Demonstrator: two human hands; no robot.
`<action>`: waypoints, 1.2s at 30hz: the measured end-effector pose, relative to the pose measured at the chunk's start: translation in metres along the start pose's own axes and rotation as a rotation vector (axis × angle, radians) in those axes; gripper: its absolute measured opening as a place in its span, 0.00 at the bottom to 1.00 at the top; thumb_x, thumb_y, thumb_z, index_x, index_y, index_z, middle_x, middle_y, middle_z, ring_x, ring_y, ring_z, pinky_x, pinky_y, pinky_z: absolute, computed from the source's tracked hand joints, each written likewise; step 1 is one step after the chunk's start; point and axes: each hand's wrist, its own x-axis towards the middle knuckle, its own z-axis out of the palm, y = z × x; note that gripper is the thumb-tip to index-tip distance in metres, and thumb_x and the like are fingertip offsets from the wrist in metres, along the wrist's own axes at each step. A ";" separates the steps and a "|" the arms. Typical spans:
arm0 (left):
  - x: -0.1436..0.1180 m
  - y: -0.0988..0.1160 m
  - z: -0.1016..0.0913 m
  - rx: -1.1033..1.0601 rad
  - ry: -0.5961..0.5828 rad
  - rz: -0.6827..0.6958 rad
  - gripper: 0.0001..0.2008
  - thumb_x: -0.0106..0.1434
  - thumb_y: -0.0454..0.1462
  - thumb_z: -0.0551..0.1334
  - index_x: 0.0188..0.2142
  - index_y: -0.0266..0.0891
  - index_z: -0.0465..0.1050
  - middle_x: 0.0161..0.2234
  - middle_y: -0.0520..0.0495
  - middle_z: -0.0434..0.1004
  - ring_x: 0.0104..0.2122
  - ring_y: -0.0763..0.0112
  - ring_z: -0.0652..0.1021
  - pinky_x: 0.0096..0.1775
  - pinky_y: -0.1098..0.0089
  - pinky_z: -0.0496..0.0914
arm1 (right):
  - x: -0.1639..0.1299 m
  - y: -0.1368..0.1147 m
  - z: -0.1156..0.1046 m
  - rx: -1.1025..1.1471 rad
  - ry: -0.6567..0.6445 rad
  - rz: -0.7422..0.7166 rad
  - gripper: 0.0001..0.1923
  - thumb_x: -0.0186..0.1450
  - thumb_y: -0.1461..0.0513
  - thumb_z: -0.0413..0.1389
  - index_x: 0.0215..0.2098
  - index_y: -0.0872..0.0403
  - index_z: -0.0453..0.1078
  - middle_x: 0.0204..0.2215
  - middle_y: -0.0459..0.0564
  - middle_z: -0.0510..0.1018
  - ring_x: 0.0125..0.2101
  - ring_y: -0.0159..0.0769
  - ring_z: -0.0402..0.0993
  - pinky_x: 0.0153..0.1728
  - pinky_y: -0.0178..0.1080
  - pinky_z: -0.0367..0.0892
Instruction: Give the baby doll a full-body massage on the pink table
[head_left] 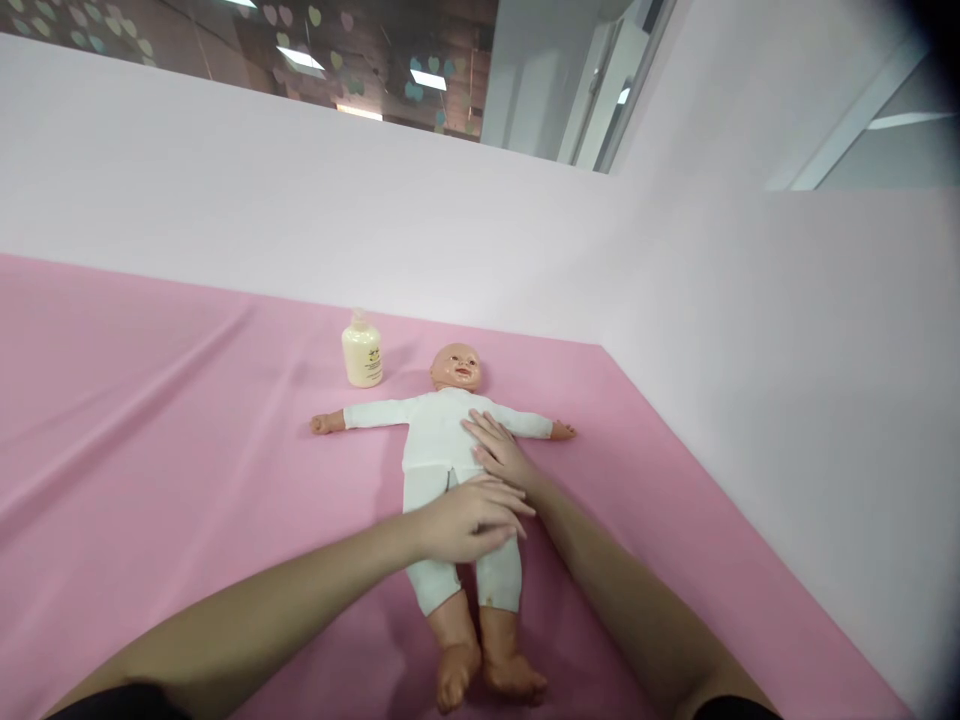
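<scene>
Slanting in from the left, the left hand crosses above the thighs of the doll, fingers loosely spread and empty; the right hand, also open, rests on its torso. It lies face-up on pink covering, near a cream pump bottle, label illegible.

White doll suit, pink sheet
</scene>
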 end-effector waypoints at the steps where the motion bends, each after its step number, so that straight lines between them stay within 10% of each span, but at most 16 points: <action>1: 0.000 -0.004 -0.003 -0.001 0.073 -0.049 0.15 0.66 0.37 0.50 0.39 0.40 0.75 0.50 0.45 0.73 0.55 0.65 0.69 0.57 0.61 0.59 | 0.000 0.004 0.001 0.003 -0.001 0.012 0.26 0.68 0.51 0.40 0.64 0.44 0.48 0.66 0.44 0.45 0.66 0.43 0.35 0.62 0.54 0.40; 6: 0.002 -0.021 -0.021 -0.004 0.363 -0.273 0.17 0.67 0.40 0.48 0.37 0.38 0.75 0.51 0.42 0.72 0.51 0.66 0.71 0.55 0.62 0.63 | -0.003 0.009 0.007 0.030 0.072 -0.030 0.28 0.68 0.48 0.40 0.64 0.44 0.46 0.66 0.43 0.42 0.66 0.44 0.35 0.63 0.53 0.40; 20: -0.037 -0.107 -0.047 0.210 0.528 -0.769 0.24 0.66 0.42 0.46 0.60 0.36 0.55 0.64 0.41 0.49 0.64 0.62 0.52 0.62 0.57 0.48 | -0.003 -0.002 0.006 0.081 0.100 0.079 0.25 0.68 0.55 0.41 0.64 0.44 0.48 0.66 0.44 0.44 0.65 0.43 0.37 0.62 0.55 0.41; 29: -0.033 -0.103 -0.033 0.416 0.363 -0.578 0.23 0.68 0.41 0.43 0.61 0.41 0.53 0.63 0.44 0.54 0.64 0.64 0.48 0.63 0.52 0.42 | -0.008 -0.032 -0.013 0.048 -0.050 -0.222 0.23 0.68 0.56 0.42 0.61 0.42 0.54 0.62 0.44 0.57 0.64 0.38 0.46 0.63 0.53 0.35; 36: -0.030 -0.096 -0.027 0.450 0.328 -0.576 0.24 0.68 0.39 0.42 0.62 0.42 0.50 0.63 0.43 0.52 0.65 0.58 0.46 0.61 0.47 0.44 | -0.004 -0.029 -0.009 0.059 0.003 -0.130 0.22 0.70 0.57 0.39 0.62 0.41 0.52 0.62 0.42 0.57 0.64 0.35 0.46 0.63 0.51 0.38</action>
